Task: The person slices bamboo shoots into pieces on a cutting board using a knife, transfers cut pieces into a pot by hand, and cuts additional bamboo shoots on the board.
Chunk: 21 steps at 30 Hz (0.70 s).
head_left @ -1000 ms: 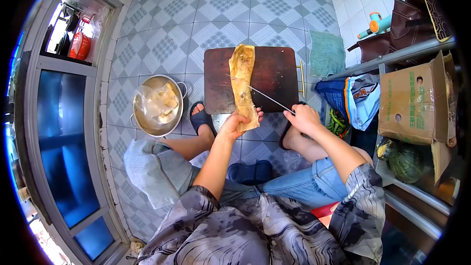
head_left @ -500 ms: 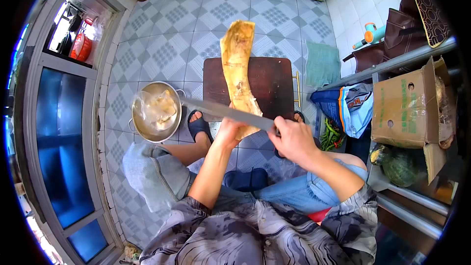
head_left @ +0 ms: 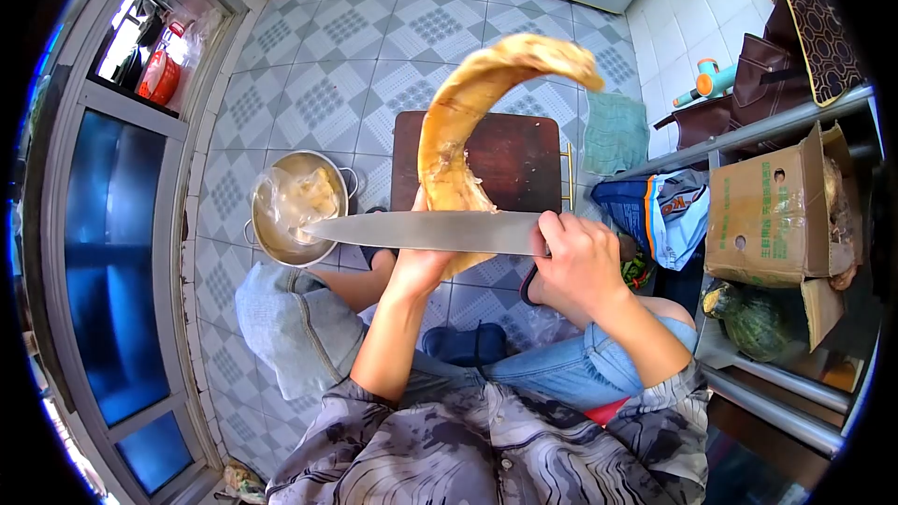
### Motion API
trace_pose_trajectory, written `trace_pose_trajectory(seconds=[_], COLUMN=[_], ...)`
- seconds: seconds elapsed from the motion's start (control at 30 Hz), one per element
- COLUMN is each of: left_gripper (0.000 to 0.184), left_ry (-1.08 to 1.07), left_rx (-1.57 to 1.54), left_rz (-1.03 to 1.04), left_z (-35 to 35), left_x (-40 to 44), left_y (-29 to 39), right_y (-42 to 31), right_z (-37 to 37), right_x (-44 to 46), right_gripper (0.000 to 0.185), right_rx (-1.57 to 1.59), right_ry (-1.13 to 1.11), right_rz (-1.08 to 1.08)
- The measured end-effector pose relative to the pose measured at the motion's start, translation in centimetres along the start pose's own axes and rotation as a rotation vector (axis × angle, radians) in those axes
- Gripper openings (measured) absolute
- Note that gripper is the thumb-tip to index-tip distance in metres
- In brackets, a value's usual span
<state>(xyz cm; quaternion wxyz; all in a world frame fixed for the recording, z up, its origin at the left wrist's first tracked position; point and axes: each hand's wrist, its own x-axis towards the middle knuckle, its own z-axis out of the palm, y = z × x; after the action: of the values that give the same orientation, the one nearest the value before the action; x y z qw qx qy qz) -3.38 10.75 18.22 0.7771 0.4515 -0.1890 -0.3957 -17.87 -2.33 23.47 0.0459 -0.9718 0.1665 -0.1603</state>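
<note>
A long yellowish strip, perhaps skin or hide [head_left: 454, 122], curves up and to the right above the dark brown board [head_left: 524, 154]. Its lower end is in my left hand [head_left: 421, 266], which is closed round it, partly behind the blade. My right hand [head_left: 580, 257] grips the handle of a large knife [head_left: 430, 231]. The blade lies flat across the view, pointing left, in front of the strip's lower part and my left hand. Whether the blade touches the strip I cannot tell.
A metal pot [head_left: 271, 238] with a plastic bag and pale pieces stands left of the board. At the right, a shelf rack holds a cardboard box [head_left: 758, 215] and a green squash [head_left: 756, 327]. A teal cloth [head_left: 615, 134] lies on the tiled floor.
The strip has risen off the board and its far end has bent over to the right. The knife has swung from beside the strip to level across it, above my left hand.
</note>
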Motion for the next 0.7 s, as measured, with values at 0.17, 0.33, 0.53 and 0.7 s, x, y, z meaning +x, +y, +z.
trace_pose_trajectory(seconds=[0.17, 0.33, 0.53, 0.7], left_gripper=[0.053, 0.064, 0.064, 0.072], left_ry=[0.012, -0.045, -0.202, -0.304], left_rx=[0.031, -0.069, -0.288, -0.381], left_rz=[-0.086, -0.457, -0.513, -0.537], left_z=[0.1, 0.6, 0.8, 0.4], left_x=[-1.0, -1.1, -0.7, -1.1], left_y=[0.6, 1.4, 1.0, 0.0], right_y=[0.8, 1.3, 2.1, 3.7], right_z=[-1.1, -1.4, -1.8, -2.9], right_x=[0.6, 0.6, 0.7, 1.6], right_gripper=[0.013, 0.014, 0.013, 0.022], right_rx=[0.080, 0.145, 0.270, 0.405], right_ry=[-0.063, -0.092, -0.091, -0.096], right_rz=[0.055, 0.031, 0.142, 0.450])
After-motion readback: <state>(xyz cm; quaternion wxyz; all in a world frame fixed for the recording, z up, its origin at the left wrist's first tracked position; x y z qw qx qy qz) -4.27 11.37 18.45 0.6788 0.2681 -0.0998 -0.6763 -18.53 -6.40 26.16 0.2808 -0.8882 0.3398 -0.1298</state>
